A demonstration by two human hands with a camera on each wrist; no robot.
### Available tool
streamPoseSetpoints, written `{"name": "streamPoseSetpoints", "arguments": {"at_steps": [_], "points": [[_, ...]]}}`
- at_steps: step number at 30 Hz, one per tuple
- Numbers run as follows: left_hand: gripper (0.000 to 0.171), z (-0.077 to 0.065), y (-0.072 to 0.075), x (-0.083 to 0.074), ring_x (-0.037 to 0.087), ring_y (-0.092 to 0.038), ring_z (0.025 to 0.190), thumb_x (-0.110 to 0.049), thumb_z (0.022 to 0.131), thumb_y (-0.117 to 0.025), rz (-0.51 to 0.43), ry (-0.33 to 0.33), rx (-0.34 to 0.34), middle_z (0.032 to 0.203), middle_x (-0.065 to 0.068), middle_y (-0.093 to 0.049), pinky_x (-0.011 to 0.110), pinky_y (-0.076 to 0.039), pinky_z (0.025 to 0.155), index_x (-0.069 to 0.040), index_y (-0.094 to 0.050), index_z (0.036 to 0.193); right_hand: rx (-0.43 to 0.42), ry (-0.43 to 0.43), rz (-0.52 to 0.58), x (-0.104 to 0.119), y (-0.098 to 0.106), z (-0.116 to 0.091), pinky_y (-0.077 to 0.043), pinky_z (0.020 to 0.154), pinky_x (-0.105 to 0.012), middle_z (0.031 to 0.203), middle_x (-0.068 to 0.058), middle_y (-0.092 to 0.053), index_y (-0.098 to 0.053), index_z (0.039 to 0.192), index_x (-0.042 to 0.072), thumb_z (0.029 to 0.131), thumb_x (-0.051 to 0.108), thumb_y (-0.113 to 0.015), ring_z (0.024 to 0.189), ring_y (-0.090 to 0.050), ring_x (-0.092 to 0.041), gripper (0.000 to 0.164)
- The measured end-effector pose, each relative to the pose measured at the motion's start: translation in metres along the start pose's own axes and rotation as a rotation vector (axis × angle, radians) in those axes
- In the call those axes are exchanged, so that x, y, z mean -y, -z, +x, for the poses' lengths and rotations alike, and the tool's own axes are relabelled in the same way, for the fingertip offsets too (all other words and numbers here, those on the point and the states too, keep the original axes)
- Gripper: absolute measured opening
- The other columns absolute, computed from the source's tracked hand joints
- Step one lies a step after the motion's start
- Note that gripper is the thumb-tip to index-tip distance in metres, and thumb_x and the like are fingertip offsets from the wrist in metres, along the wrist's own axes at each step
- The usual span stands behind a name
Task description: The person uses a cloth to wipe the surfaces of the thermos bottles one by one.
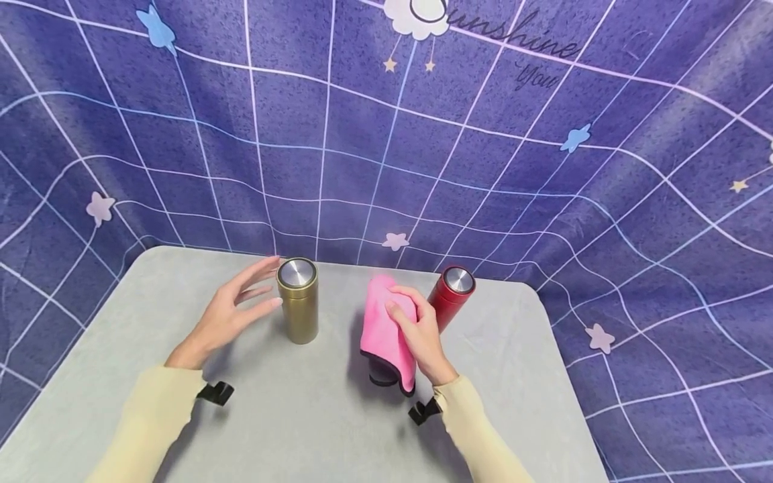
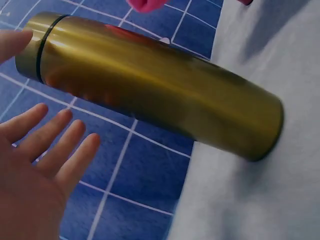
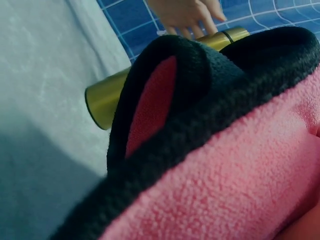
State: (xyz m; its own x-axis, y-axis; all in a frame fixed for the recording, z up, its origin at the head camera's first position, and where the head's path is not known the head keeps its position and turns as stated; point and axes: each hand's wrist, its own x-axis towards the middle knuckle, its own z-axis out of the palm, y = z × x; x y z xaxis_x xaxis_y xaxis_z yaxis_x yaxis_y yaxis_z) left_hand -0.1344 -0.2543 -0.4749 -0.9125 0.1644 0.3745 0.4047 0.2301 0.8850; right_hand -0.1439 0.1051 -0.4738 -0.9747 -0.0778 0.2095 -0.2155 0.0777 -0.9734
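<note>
Progress is judged to be at an early stage. The pink cloth point(image 1: 377, 318) has been taken up: it is pinched, folded, between the thumb and fingers of the right hand point(image 1: 419, 329), and seems to be raised off the table point(image 1: 290, 416), going by its shadow. The gold flask point(image 1: 300, 312) is not yet gripped. Beside it the left hand point(image 1: 226, 315) is held wide, fingers spread and thumb apart (whether the cap is touched by the thumb cannot be told). Cloth and gold flask are separated by bare tabletop; contact between them is judged to be outstanding. The red flask point(image 1: 447, 302), standing just beyond the right hand and partly hidden by it, is left ungripped.

Materials: the cloth is soft and thick, with a fine looped pile; a dark reverse is shown at the fold, and black edging point(image 3: 185, 142) is carried along the border. Both flasks are upright, slim cylinders, their caps topped by brushed, metallic discs. On the gold body a smooth, glossy finish is noted, broken by a dark seam below the cap.
</note>
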Motion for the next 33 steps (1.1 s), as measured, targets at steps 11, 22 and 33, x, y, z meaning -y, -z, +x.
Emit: {"name": "streamPoseSetpoints", "arguments": {"at_steps": [11, 22, 33], "points": [[0.075, 0.023, 0.002, -0.018, 0.004, -0.054, 0.14, -0.016, 0.098, -0.081, 0.147, 0.038, 0.156, 0.161, -0.003, -0.053, 0.021, -0.048, 0.113, -0.028, -0.047, 0.163, 0.032, 0.003, 0.03, 0.005, -0.01, 0.015, -0.047, 0.109, -0.032, 0.13, -0.011, -0.072, -0.074, 0.127, 0.007, 0.099, 0.01, -0.075, 0.122, -0.061, -0.018, 0.029], [0.068, 0.036, 0.006, -0.021, 0.003, -0.057, 0.135, -0.016, 0.096, -0.083, 0.167, 0.015, 0.22, 0.154, -0.005, -0.061, 0.018, -0.053, 0.106, -0.03, -0.056, 0.157, 0.055, -0.005, 0.028, 0.005, -0.01, 0.016, -0.047, 0.11, -0.032, 0.128, -0.01, -0.073, -0.074, 0.127, 0.008, 0.099, 0.011, -0.075, 0.123, -0.061, -0.02, 0.028], [0.066, 0.041, 0.003, -0.019, 0.003, -0.063, 0.126, -0.011, 0.085, -0.092, 0.135, 0.002, 0.178, 0.144, -0.002, -0.068, 0.025, -0.063, 0.093, -0.024, -0.068, 0.145, 0.054, -0.011, 0.022, 0.006, -0.011, 0.016, -0.048, 0.108, -0.034, 0.126, -0.008, -0.073, -0.074, 0.128, 0.01, 0.1, 0.014, -0.075, 0.122, -0.061, -0.019, 0.028]]}}
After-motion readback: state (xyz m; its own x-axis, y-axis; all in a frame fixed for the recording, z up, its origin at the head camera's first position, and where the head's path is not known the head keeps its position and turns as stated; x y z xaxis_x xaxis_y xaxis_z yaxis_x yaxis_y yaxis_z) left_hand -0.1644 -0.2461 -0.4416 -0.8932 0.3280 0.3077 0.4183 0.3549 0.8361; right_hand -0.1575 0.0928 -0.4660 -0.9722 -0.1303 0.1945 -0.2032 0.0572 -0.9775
